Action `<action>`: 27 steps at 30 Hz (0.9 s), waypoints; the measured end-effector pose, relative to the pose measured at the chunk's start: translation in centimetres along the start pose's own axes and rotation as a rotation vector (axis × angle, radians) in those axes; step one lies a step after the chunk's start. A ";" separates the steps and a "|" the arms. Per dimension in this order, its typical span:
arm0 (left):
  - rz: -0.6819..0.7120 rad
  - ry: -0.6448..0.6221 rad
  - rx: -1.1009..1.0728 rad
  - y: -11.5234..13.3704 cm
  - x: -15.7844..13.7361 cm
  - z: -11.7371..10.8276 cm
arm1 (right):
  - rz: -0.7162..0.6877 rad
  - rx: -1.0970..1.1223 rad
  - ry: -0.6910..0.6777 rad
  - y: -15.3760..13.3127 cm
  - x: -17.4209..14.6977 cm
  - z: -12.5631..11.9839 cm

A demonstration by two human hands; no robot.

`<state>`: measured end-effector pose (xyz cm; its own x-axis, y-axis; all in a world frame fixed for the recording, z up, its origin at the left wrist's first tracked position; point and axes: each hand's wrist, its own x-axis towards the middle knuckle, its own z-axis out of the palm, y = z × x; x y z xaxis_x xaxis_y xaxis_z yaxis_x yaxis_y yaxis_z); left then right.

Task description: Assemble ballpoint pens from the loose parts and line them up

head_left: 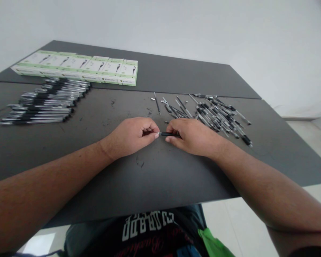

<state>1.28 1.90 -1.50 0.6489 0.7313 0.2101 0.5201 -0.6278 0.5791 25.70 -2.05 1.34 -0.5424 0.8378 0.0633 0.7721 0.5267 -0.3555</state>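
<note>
A pen (pixel 164 134) with a black grip lies level between my hands, over the middle of the table. My left hand (pixel 132 137) pinches its tip end between thumb and forefinger. Around its other end, the fingers of my right hand (pixel 189 137) are closed, and they hide that part of the pen. Just beyond my right hand lie loose refills and small pen parts (pixel 178 109). A heap of clear pens with black grips (pixel 219 116) is spread to the right of them.
Several white and green boxes (pixel 128 73) stand in a row at the back left. In front of them lies a stack of pens (pixel 48 101) side by side. Dark scraps (pixel 140 163) dot the grey table (pixel 149 182). Its front edge is close to my body.
</note>
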 end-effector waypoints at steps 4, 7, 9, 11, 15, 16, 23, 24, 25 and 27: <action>-0.001 -0.011 0.007 0.0 0.0 0.0 | -0.026 -0.041 -0.029 -0.1 0.0 -0.1; 0.015 -0.015 0.007 -0.2 0.0 0.0 | -0.066 -0.063 -0.072 -0.2 0.1 0.0; 0.018 -0.011 0.012 -0.2 0.0 0.0 | -0.058 -0.038 -0.060 -0.2 0.1 0.0; 0.018 -0.007 0.020 -0.2 0.0 0.0 | -0.027 -0.004 -0.024 -0.1 0.0 0.0; 0.019 -0.009 0.025 -0.2 -0.1 0.0 | -0.017 -0.030 -0.023 -0.1 0.0 0.0; 0.019 -0.011 0.023 -0.1 -0.1 0.0 | -0.031 -0.046 -0.043 -0.1 0.0 0.0; 0.018 -0.014 0.004 -0.3 -0.1 0.2 | -0.004 0.002 -0.027 -0.3 0.0 -0.1; 0.019 -0.017 0.001 -0.4 -0.2 0.2 | 0.006 0.002 -0.026 -0.4 0.0 -0.1; 0.022 -0.019 0.000 -0.4 -0.2 0.2 | 0.005 -0.007 -0.035 -0.4 0.0 -0.1; 0.027 -0.022 -0.001 -0.4 -0.2 0.2 | -0.017 -0.036 -0.068 -0.4 0.0 0.0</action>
<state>1.02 1.97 -1.92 0.6751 0.7077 0.2084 0.5014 -0.6474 0.5740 25.34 -2.25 1.53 -0.5760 0.8174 0.0052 0.7733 0.5469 -0.3209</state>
